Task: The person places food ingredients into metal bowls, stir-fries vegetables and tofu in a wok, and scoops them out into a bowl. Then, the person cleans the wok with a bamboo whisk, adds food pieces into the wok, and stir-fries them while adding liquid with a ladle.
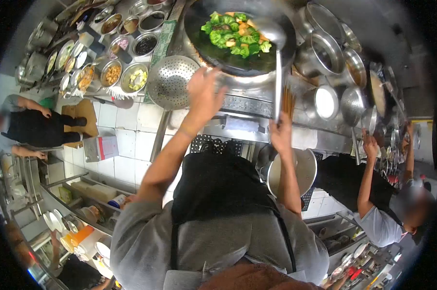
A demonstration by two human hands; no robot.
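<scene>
My right hand (281, 134) is wrapped round the end of a long-handled ladle (278, 79). The ladle's bowl rests at the right side of the food in a large black wok (204, 53). Broccoli florets (223, 36) lie in the wok with orange and pale pieces that look like carrot. My left hand (206, 94), slightly blurred, is held near the wok's front rim with thumb and fingers apart and nothing in it. Just left of it is a perforated metal strainer (170, 82), its handle pointing toward me. A bamboo brush (288, 102) stands beside the ladle handle.
Bowls of ingredients (134, 77) crowd the left counter. Metal pots (327, 52) and a bowl of white contents (326, 102) stand on the right. A large pot (305, 169) is below my right arm. Co-workers stand at left (37, 125) and right (344, 183).
</scene>
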